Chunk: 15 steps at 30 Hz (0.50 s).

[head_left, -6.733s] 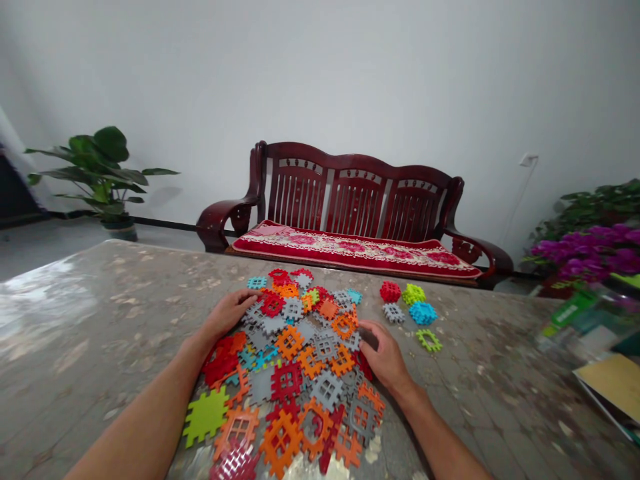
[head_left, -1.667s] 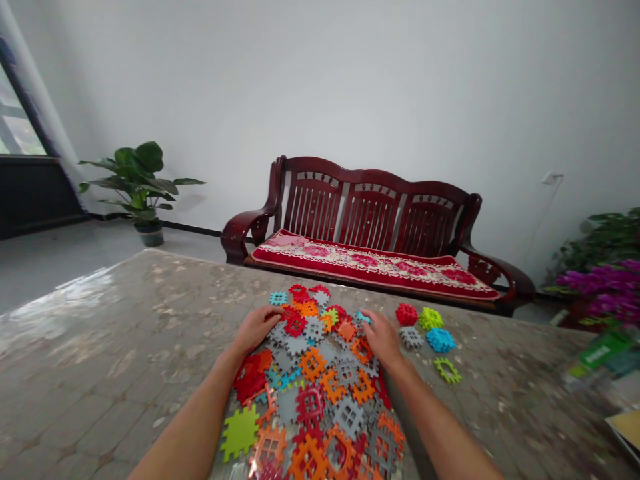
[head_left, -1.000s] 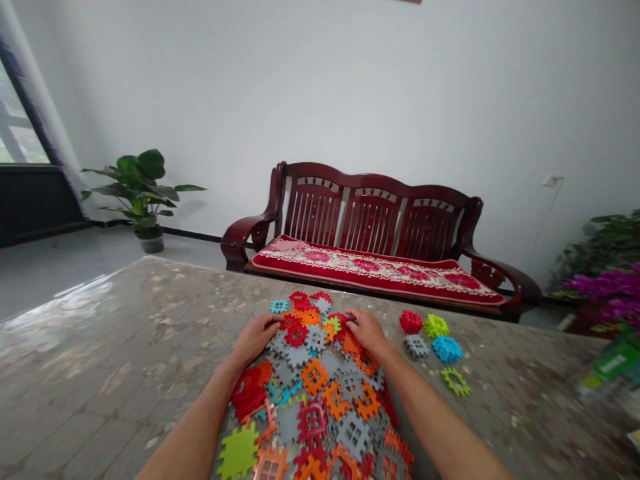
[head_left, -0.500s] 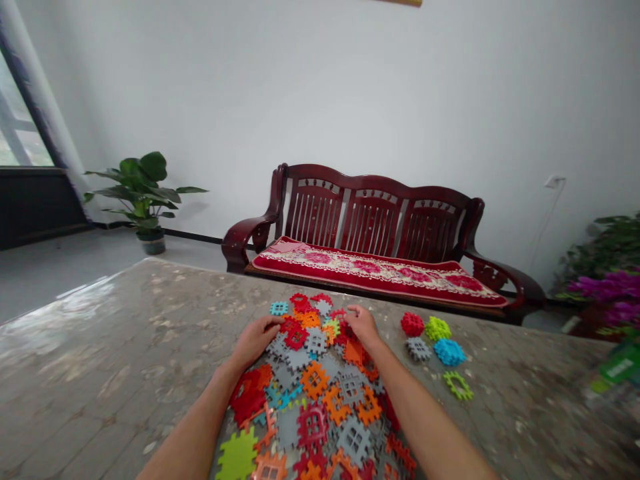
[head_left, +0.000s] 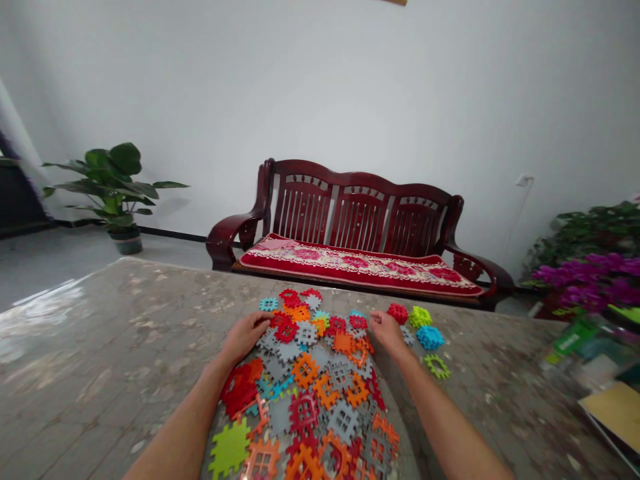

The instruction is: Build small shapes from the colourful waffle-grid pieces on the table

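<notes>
A long heap of flat notched plastic pieces in red, orange, grey, blue and green (head_left: 304, 369) spreads over the patterned tabletop. At the upper left edge of the heap, my left hand (head_left: 247, 337) rests with its fingertips by red pieces; whether it grips one is hidden. Off the heap's upper right edge is my right hand (head_left: 387, 331), its fingers bent together, between the heap and some small stacks. These are a red stack (head_left: 398, 313), a lime stack (head_left: 420, 317), a blue stack (head_left: 430, 337) and a grey stack (head_left: 407, 335), partly behind my right hand. A lime ring piece (head_left: 437, 366) lies nearer.
The stone-patterned table (head_left: 115, 360) reaches a dark red wooden bench (head_left: 357, 217). At the right stand purple flowers (head_left: 590, 280), a blurred green-labelled item (head_left: 570, 340) and a yellowish box (head_left: 613, 413). A potted plant (head_left: 117, 193) stands back left.
My right hand has moved right, off the heap towards the small stacks, uncovering red and blue pieces. My left hand stays at the heap's left edge. The whole view has shifted slightly right.
</notes>
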Each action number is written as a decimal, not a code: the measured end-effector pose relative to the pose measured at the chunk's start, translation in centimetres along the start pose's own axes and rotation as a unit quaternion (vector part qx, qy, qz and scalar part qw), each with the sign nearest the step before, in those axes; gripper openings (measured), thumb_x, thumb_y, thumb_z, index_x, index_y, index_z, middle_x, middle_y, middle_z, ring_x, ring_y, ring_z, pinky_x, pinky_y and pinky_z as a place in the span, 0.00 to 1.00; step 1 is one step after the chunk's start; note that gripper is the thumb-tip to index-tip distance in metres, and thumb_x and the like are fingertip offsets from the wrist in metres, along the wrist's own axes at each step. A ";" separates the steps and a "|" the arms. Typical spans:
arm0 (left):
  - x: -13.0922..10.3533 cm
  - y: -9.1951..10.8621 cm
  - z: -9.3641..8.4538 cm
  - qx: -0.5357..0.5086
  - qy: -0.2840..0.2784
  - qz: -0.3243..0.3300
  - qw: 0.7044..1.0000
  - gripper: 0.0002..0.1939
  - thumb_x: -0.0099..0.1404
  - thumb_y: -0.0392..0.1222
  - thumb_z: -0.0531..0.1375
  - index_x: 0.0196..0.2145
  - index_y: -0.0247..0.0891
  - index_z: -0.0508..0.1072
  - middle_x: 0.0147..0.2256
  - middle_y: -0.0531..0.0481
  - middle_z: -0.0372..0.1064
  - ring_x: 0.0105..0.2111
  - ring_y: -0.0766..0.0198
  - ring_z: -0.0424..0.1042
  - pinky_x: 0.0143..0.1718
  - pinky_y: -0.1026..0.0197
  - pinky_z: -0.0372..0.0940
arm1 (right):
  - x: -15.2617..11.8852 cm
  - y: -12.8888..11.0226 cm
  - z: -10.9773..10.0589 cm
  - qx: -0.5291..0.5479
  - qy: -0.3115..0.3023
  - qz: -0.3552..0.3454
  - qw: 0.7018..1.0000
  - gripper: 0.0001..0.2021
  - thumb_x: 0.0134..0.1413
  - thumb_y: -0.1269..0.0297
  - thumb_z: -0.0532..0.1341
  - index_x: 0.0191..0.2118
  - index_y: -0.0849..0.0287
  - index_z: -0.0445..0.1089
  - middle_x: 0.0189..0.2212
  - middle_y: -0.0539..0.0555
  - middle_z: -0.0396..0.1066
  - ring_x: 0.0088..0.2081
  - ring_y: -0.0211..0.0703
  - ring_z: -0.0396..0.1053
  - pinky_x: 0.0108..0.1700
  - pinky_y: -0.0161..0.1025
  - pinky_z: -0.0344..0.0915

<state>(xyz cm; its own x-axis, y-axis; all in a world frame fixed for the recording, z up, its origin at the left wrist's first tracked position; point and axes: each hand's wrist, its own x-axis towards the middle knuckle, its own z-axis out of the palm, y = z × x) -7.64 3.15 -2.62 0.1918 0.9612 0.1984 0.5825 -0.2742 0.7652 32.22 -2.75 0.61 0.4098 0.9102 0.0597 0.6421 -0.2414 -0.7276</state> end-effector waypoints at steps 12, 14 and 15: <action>-0.1 0.9 -0.5 0.014 -0.005 -0.008 1.000 0.21 0.59 0.52 0.54 0.42 0.42 0.79 0.44 0.49 0.80 0.45 0.54 0.76 0.52 0.55 0.67 | -1.7 -4.3 1.2 -0.216 0.000 -0.006 0.976 0.35 0.50 0.45 0.64 0.59 0.62 0.65 0.50 0.66 0.74 0.54 0.58 0.71 0.54 0.47 0.63; -0.1 0.9 -0.6 0.013 -0.005 -0.008 1.000 0.21 0.59 0.53 0.54 0.42 0.42 0.79 0.44 0.49 0.80 0.45 0.54 0.76 0.53 0.55 0.67 | -2.1 -5.0 1.4 -0.267 -0.003 -0.011 0.964 0.32 0.51 0.45 0.63 0.58 0.61 0.66 0.50 0.66 0.74 0.53 0.57 0.71 0.53 0.47 0.64; -0.1 0.9 -0.6 0.013 -0.003 -0.007 1.000 0.22 0.59 0.53 0.54 0.42 0.41 0.80 0.44 0.48 0.80 0.45 0.54 0.76 0.53 0.54 0.67 | -2.3 -5.2 1.6 -0.282 -0.005 -0.017 0.959 0.31 0.52 0.46 0.62 0.57 0.61 0.66 0.50 0.66 0.74 0.53 0.57 0.71 0.52 0.46 0.64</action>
<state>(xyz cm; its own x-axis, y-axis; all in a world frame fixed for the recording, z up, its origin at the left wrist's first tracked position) -7.62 2.84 -1.54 0.1886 0.9648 0.1830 0.6063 -0.2610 0.7512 26.95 -3.05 3.16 0.3789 0.9229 0.0679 0.9041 -0.3535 -0.2399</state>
